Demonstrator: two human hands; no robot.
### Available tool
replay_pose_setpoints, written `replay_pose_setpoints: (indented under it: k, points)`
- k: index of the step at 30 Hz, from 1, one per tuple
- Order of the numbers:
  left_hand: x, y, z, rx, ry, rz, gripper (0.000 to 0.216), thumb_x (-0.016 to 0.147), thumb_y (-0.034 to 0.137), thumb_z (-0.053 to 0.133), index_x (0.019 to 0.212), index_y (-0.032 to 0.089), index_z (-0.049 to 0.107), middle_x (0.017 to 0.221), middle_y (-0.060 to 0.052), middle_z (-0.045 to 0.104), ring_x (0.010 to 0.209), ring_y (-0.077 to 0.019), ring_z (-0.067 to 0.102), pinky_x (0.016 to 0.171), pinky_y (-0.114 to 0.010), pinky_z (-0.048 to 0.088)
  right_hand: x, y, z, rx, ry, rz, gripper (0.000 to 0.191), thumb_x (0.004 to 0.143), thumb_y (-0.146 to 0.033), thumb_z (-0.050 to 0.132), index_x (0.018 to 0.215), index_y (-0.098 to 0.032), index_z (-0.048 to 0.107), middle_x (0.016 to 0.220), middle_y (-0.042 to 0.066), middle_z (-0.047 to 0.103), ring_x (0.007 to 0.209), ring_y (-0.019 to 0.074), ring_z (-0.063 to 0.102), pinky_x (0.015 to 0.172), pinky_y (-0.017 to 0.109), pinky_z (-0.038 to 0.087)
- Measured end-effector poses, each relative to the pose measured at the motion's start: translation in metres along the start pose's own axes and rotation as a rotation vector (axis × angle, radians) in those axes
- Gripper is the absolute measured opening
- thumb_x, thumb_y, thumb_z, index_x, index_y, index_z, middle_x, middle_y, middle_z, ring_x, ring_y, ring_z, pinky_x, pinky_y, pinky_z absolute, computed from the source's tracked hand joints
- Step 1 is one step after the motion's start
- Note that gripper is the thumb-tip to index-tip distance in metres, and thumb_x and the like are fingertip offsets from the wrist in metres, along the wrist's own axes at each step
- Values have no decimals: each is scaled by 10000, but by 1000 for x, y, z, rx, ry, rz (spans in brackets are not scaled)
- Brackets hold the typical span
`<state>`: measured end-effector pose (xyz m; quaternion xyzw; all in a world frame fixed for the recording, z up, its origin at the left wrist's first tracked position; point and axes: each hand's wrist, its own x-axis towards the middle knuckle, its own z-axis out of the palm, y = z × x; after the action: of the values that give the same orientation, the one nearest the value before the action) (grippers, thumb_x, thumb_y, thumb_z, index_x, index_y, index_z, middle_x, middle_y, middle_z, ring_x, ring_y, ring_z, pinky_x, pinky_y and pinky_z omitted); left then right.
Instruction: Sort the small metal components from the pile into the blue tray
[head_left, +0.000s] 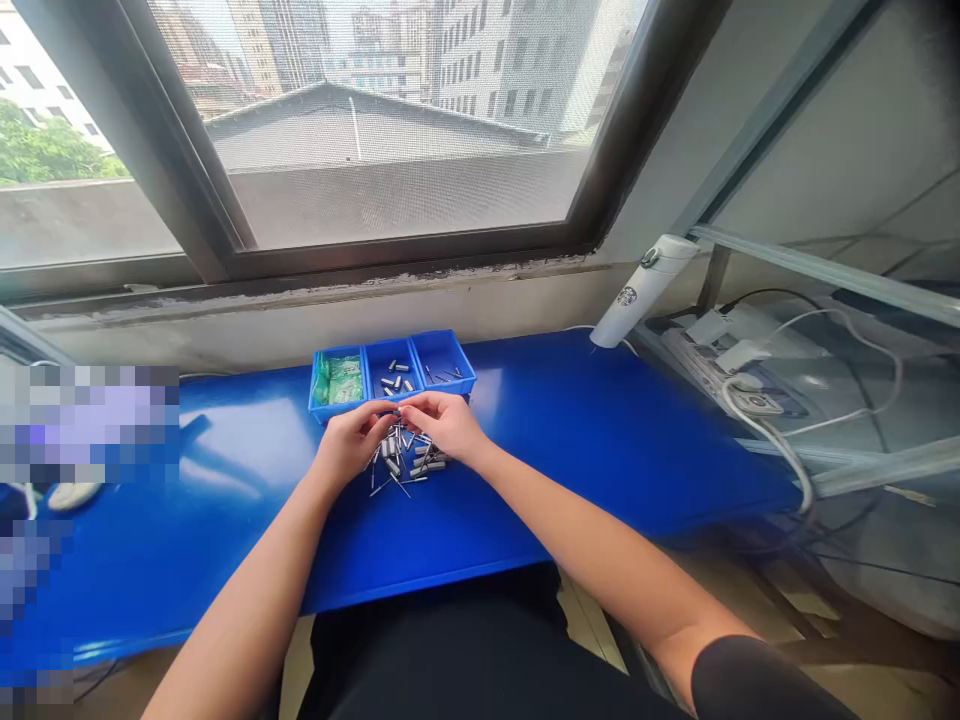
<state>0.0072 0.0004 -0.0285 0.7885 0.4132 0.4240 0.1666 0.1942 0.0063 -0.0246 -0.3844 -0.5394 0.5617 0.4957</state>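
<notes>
My left hand (352, 438) and my right hand (448, 425) meet above a pile of small metal parts (391, 463). Both have thumb and fingers pinched together around a tiny light bit between the fingertips, too small to name. Short silvery cylinders and thin pins make up the pile on the blue tabletop (420, 540). Just behind the hands stands a blue three-compartment tray (474, 380). A green plastic bag (341, 382) of parts fills its left compartment. Several short cylinders (399, 383) lie in the middle one, and a few thin pins (448, 374) in the right one.
At the back right a white flask (643, 292) leans at an angle in this view. Beyond it are a power strip (712, 365) with plugs, loose cables and metal rack bars (832, 270). A window (405, 180) rises behind the table. Blurred-out items occupy the far left.
</notes>
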Motion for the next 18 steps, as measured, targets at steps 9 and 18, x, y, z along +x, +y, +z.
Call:
replay_pose_setpoints:
  k: [9, 18]
  points:
    - [2, 4, -1, -10, -5, 35, 246, 905, 331, 619, 1077, 181, 712, 547, 53, 523, 464, -64, 395, 473, -175, 370, 2, 0, -1, 12, -31, 21, 425, 691, -548, 759, 825, -148, 711, 714, 44, 708, 632, 148, 643, 639, 308, 550]
    - [0, 1, 0, 21, -2, -5, 259, 933, 344, 562, 1076, 162, 679, 541, 54, 535, 461, -74, 445, 477, -181, 387, 0, 0, 2, 24, -22, -6, 390, 675, -480, 788, 893, -165, 716, 739, 28, 710, 643, 132, 638, 639, 283, 546]
